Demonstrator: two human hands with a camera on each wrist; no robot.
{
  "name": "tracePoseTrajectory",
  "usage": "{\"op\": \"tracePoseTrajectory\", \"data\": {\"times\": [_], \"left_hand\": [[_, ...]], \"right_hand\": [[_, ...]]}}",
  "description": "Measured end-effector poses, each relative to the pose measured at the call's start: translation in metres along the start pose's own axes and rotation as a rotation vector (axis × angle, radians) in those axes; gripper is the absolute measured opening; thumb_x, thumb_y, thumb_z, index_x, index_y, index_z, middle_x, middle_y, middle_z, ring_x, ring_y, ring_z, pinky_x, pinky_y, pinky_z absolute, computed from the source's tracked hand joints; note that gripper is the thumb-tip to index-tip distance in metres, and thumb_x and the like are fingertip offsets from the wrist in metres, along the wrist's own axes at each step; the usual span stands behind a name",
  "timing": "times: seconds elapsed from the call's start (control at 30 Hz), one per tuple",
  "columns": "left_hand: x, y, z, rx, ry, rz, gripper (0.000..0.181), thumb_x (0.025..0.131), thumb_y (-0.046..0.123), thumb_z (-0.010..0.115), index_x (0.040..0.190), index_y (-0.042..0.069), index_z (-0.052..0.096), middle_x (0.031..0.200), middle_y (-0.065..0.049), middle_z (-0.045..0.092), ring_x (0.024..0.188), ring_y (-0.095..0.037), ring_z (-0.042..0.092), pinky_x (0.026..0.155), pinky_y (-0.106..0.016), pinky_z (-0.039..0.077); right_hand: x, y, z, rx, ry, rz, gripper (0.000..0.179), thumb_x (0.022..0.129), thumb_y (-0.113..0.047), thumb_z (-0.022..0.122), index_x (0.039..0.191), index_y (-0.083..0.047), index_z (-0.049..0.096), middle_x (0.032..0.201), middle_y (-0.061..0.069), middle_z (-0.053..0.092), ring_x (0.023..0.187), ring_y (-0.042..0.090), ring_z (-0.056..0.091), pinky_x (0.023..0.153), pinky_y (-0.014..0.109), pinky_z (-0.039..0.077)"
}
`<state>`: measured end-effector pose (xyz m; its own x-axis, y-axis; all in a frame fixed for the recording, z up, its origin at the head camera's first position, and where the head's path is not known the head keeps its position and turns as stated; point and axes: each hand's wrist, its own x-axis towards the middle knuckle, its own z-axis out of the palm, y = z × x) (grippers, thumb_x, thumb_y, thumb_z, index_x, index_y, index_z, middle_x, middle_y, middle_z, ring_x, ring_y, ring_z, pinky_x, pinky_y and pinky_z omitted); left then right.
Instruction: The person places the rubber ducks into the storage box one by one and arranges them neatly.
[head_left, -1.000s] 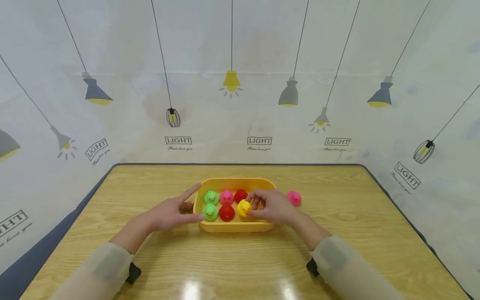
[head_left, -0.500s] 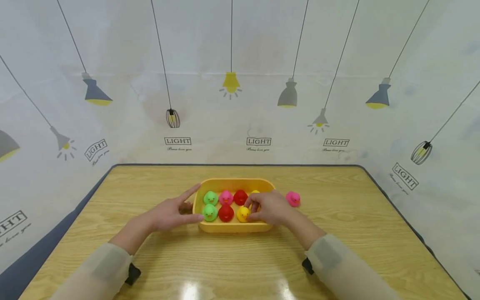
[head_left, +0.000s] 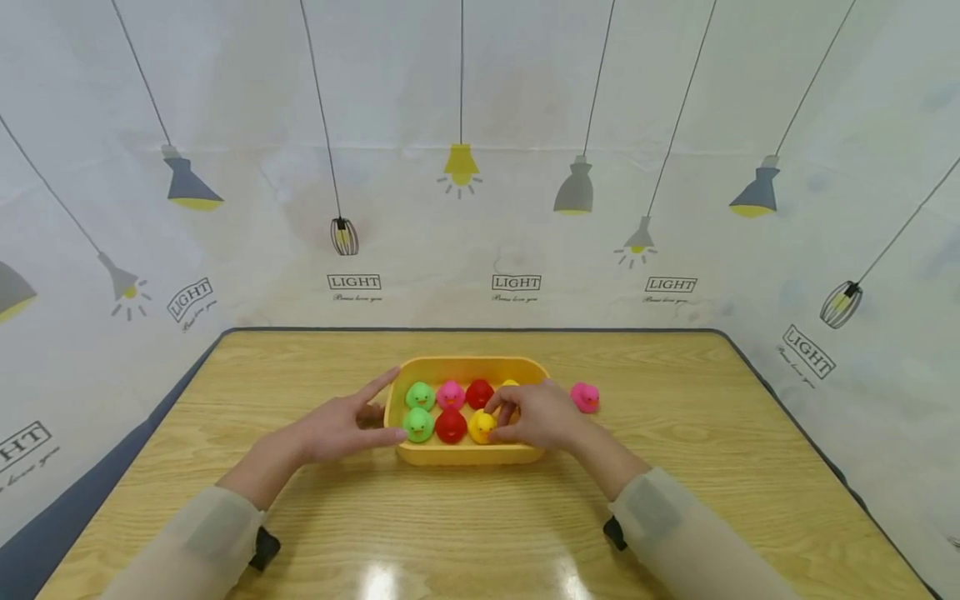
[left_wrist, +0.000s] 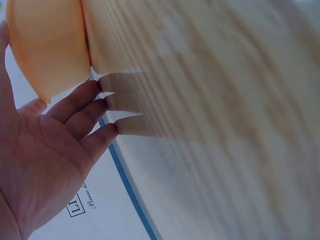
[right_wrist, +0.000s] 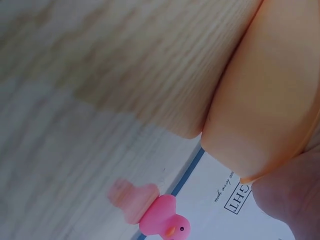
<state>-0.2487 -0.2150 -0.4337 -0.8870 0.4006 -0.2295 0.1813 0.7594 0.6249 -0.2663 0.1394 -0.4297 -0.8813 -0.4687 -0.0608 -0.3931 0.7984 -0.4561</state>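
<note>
An orange-yellow plastic tray [head_left: 468, 456] sits on the table, holding rubber ducks in two rows. My right hand [head_left: 551, 415] reaches over its right side and pinches a yellow duck [head_left: 481, 427] in the front row. To the left of that duck are a red duck [head_left: 452, 427] and a green duck [head_left: 418, 426]. Behind them stand green, pink [head_left: 451, 396] and red ducks, plus a second yellow duck [head_left: 510, 384] mostly hidden by my right hand. My left hand [head_left: 337, 427] spreads thumb and index finger along the tray's left end, its other fingers extended beside the wall.
A pink duck [head_left: 586, 397] lies on the wooden table [head_left: 450, 525] just right of the tray; the right wrist view also shows this pink duck [right_wrist: 162, 215]. Behind the table hangs a white backdrop [head_left: 405, 183] printed with lamps.
My right hand has lowered the yellow duck into the front row beside the red one and shifted slightly left. The rear yellow duck shows more. My left hand stays at the tray's end.
</note>
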Motion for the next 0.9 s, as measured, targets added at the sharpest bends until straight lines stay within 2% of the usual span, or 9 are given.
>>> {"op": "tracePoseTrajectory", "data": {"times": [0.4,0.9], "left_hand": [[0.0001,0.0015,-0.0006,0.0,-0.005,-0.012,0.107,0.095,0.076,0.07,0.176,0.046,0.007,0.162,-0.019,0.06,0.151,-0.046,0.055,0.123,-0.074,0.039],[0.0011,-0.0005,0.0003,0.002,0.002,-0.013,0.108,0.094,0.078,0.07,0.176,0.046,0.008,0.161,-0.018,0.061,0.151,-0.046,0.055,0.124,-0.074,0.039]], "right_hand": [[-0.0007,-0.0023,-0.0005,-0.013,0.024,-0.006,0.024,0.097,-0.042,0.085,0.115,-0.027,0.078,0.084,-0.019,0.069,0.08,0.005,0.06,0.103,0.046,0.04],[-0.0003,-0.0002,-0.0001,0.022,0.032,0.002,0.03,0.094,-0.04,0.088,0.119,-0.027,0.078,0.087,-0.019,0.069,0.079,0.006,0.06,0.111,0.052,0.039]]}}
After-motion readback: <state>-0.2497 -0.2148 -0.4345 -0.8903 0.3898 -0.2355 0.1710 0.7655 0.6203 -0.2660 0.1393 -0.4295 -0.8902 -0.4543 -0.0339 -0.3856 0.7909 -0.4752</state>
